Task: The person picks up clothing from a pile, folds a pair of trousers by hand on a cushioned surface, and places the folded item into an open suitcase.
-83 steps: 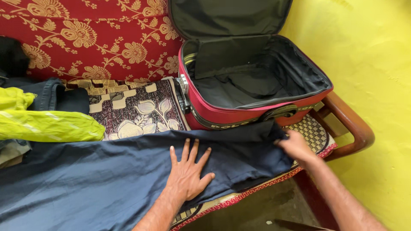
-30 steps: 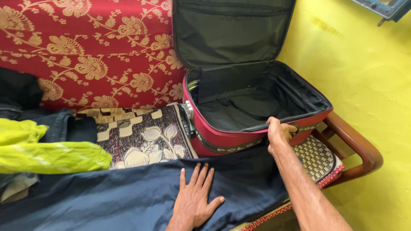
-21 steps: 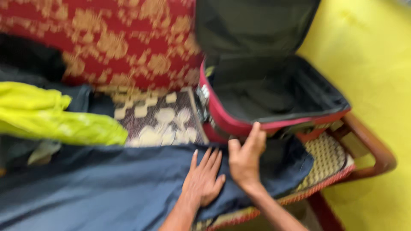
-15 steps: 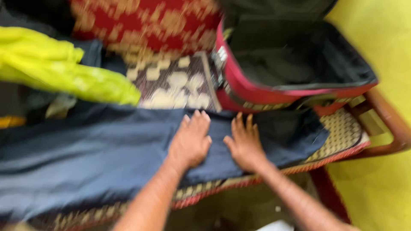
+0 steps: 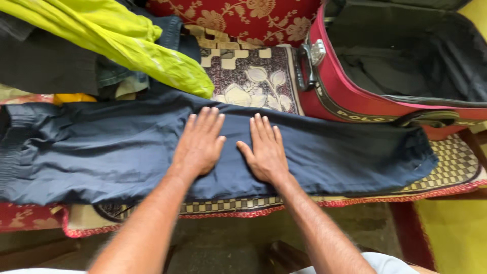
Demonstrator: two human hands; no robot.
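A pair of dark blue trousers (image 5: 101, 152) lies stretched flat along the front of a sofa seat, waistband at the left, leg end at the right. My left hand (image 5: 199, 142) rests palm down on the cloth near its middle, fingers spread. My right hand (image 5: 265, 149) lies flat beside it, a little to the right. Neither hand grips anything. An open red suitcase (image 5: 345, 96) with a dark lining stands at the upper right, just behind the trouser leg.
A heap of clothes with a yellow-green garment (image 5: 127, 45) on top sits at the upper left. A patterned seat cover (image 5: 253, 81) lies under everything, with a red floral backrest (image 5: 243, 12) behind. A wooden armrest (image 5: 479, 147) and a yellow wall close the right.
My right hand left the suitcase's front edge and came down flat on the trousers beside my left hand. The view swung down and left, showing the whole garment.
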